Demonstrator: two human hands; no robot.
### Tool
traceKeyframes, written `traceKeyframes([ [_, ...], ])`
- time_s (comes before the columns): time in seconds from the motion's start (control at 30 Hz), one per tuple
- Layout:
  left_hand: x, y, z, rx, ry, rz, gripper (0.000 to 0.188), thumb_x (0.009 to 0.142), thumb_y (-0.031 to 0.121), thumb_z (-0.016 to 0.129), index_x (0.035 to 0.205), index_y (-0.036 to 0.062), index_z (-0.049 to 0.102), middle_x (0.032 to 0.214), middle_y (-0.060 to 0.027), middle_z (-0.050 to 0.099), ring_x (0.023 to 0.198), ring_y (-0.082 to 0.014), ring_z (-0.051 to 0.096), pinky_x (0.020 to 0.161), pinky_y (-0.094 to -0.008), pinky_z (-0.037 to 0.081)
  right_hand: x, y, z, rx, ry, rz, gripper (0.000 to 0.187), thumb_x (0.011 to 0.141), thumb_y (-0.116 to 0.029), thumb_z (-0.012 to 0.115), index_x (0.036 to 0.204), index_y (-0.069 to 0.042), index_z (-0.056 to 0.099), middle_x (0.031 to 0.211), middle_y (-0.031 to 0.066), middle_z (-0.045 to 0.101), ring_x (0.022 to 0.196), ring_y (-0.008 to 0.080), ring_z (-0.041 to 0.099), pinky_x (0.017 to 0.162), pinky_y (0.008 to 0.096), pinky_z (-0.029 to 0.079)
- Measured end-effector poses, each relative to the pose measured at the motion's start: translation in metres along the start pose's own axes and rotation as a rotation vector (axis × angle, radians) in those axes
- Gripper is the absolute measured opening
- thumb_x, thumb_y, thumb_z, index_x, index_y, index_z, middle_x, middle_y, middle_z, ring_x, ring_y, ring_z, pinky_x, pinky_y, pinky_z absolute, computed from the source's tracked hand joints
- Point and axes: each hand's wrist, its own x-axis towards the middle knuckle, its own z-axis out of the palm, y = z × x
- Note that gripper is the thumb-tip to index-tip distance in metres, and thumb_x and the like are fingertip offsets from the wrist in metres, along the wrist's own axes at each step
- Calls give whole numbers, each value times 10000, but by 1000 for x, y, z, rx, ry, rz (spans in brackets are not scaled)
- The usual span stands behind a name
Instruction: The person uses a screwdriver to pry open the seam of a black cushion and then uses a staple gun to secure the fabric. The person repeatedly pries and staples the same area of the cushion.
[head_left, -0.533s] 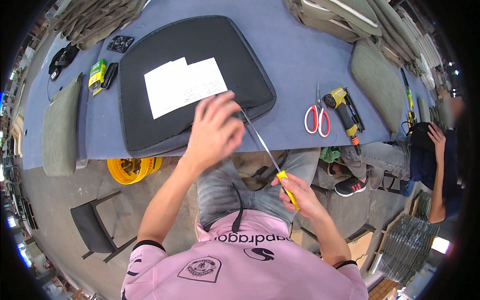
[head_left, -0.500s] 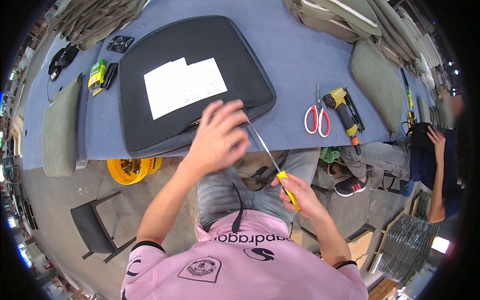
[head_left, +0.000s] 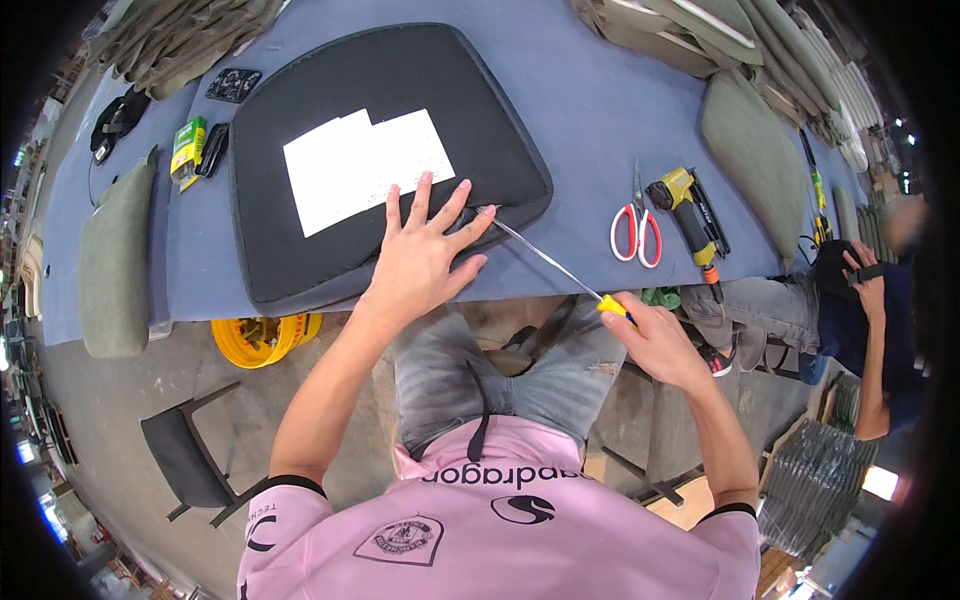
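A black padded seat cushion [head_left: 360, 80] lies on the blue-covered table, with white sheets of paper [head_left: 350, 175] on top. My left hand [head_left: 425, 250] presses on the cushion's near edge, fingers spread, fingertips reaching the paper's lower border. My right hand [head_left: 650, 335] is closed round the yellow handle of a screwdriver [head_left: 550, 258]. Its long metal shaft slants up and left, and the tip meets the cushion's near right edge beside my left fingertips. Exactly how far the tip goes into the edge is hidden.
Right of the cushion lie red-and-white scissors [head_left: 637, 235] and a yellow-black nail gun [head_left: 690, 220]. Grey-green cushions [head_left: 755, 150] flank both sides. A yellow bucket [head_left: 250, 350] stands below the table edge, near a black chair [head_left: 190, 460]. Another person [head_left: 870, 330] sits at the right.
My left hand has come down flat onto the cushion's edge. My right hand has swung right and upward with the screwdriver, whose shaft now lies at a flatter slant.
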Motion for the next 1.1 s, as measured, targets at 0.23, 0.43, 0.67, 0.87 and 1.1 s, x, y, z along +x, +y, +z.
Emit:
traceKeyframes([
  [0.23,-1,-1,4,-11,35,8,674,1035,377,829,1692,363,678,1873,-92,492,1737,-539,360,1393,-806,199,-8,-2,-11,301,5,118,307,1125,-147,760,1405,-21,776,909,51,700,827,155,739,708,383,573],
  [0.43,-3,-1,4,-26,51,21,677,1022,381,838,1682,368,686,1879,-92,482,1742,-537,354,1396,-807,191,-11,33,86,-266,577,-242,496,1005,-169,912,1475,-72,788,1081,126,734,876,375,744,774,454,618],
  [0.67,-2,-1,-2,-75,39,29,666,1018,344,842,1668,359,693,1872,-109,483,1749,-515,355,1403,-802,169,34,72,174,-98,811,-310,530,972,-54,924,1485,-67,792,1166,131,785,983,316,784,856,421,634],
  [0.87,-29,3,-19,-153,294,-124,480,1005,242,836,1470,159,751,1790,-157,545,1746,-490,358,1397,-752,208,0,71,148,358,521,-347,418,996,-19,888,1410,-16,832,1135,120,776,983,222,749,881,341,584],
  [1.1,-37,21,-5,-90,247,-340,432,1047,304,833,1403,65,784,1798,-232,526,1760,-485,334,1415,-731,163,-59,112,11,83,-215,223,400,1034,-242,886,1370,-26,856,1016,81,858,873,197,784,830,365,619],
])
